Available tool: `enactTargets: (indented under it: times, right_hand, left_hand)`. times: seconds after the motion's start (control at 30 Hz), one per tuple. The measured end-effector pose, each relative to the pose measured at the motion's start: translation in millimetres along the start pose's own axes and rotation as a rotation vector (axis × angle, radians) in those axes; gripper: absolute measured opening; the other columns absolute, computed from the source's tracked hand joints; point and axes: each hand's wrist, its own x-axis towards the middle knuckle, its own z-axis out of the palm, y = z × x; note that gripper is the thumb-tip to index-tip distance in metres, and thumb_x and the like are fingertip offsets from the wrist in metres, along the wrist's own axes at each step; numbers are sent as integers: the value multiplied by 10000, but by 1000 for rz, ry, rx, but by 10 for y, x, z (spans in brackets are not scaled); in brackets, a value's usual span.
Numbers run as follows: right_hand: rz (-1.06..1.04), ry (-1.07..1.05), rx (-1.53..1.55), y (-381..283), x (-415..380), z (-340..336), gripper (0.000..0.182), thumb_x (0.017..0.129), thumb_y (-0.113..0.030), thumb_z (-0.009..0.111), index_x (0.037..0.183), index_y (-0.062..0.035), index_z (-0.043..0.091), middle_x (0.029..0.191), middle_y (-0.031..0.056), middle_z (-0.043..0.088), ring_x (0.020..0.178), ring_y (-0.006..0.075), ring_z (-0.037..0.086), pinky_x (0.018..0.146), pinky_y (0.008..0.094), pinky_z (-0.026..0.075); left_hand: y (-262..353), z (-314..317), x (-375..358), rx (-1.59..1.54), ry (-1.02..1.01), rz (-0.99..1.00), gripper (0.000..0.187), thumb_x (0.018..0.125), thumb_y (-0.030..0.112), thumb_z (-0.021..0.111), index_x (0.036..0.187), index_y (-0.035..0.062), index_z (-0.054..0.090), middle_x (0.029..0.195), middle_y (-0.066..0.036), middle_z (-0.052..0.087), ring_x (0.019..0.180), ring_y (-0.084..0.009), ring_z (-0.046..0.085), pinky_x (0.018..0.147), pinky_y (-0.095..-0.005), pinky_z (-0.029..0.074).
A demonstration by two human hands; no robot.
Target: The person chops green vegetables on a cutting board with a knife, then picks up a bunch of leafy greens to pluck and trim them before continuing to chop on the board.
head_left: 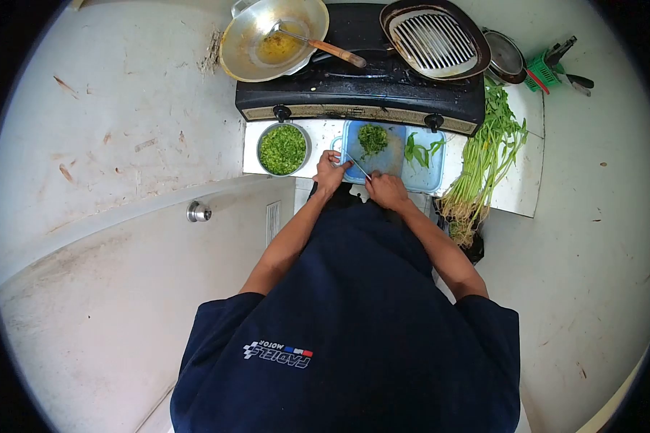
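My right hand is closed around the handle of a knife at the front edge of a blue cutting board. The blade slants up and left over the board. My left hand is at the board's left edge, close to the blade, with thumb and fingers apart and nothing visible in them. Chopped green leaves lie in a pile on the board. To their right are several loose whole leaves. A round metal pot full of chopped greens stands left of my left hand.
Behind the board is a black gas stove bearing a large wok with a wooden-handled spatula and a grill pan. Long leafy stalks with roots lie at right. A green basket holds utensils.
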Motion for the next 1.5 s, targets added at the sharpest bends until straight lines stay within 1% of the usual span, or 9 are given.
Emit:
enactTargets:
  times: [0.3,0.4,0.83,0.93,1.03,1.23,1.33,1.43,1.5]
  right_hand:
    - [-11,38,32,-32,23,-33,413,1019,-331,525,959,55,660,787,279,710,762,454,719,726,547,571]
    - [60,35,33,-6,-4,-32,421,1019,-337,524,968,57,662,788,282,709,763,455,718,731,546,571]
    - [-24,-8,10,-19,20,-44,396,1014,-330,528,969,41,658,819,282,715,788,451,722,748,549,570]
    - [-16,-2,-2,-21,40,-41,387,1011,-326,537,964,35,664,827,271,721,798,441,727,752,543,574]
    - [-2,-4,-27,14,57,-14,379,1007,-330,551,954,24,675,842,253,729,815,426,734,748,532,582]
    - [84,80,10,89,17,-112,409,1009,-363,558,930,19,684,778,269,705,748,447,717,710,540,576]
    - [113,136,6,93,31,-276,412,1006,-384,567,941,4,689,760,262,702,734,449,715,700,542,575]
    - [106,159,3,100,13,-411,409,994,-404,588,968,-7,681,750,255,701,722,452,712,688,542,574]
    - [85,183,17,121,-12,-466,404,984,-409,607,985,-10,671,747,249,702,715,449,711,680,541,572]
  left_hand:
    - [14,-9,7,-24,-20,-25,472,712,147,928,1044,34,612,911,-38,578,843,-151,552,777,-293,502]
    - [51,-27,-4,-24,-21,-34,470,712,148,928,1037,35,609,907,-37,573,836,-147,548,770,-287,500]
    - [-120,-6,66,14,-20,3,448,713,139,903,1056,38,633,906,-53,608,831,-185,585,770,-325,514]
    - [-147,-22,69,50,-62,25,467,778,167,882,1141,79,600,979,-32,582,826,-138,562,730,-288,501]
    - [-141,-46,62,90,-84,13,487,783,188,893,1157,78,600,981,-32,578,804,-133,554,722,-286,497]
    - [-23,-161,-71,108,-100,151,451,860,228,847,1207,82,600,946,-41,584,738,-123,540,698,-305,489]
    - [213,-189,-162,209,-3,269,388,921,160,768,1257,72,595,919,-67,585,736,-162,550,708,-324,490]
    - [509,-225,-133,175,-64,569,350,950,79,697,1286,59,599,904,-93,581,754,-213,564,734,-347,494]
    - [661,-214,-137,243,-149,661,363,914,4,661,1271,52,618,899,-115,592,790,-264,593,758,-376,502]
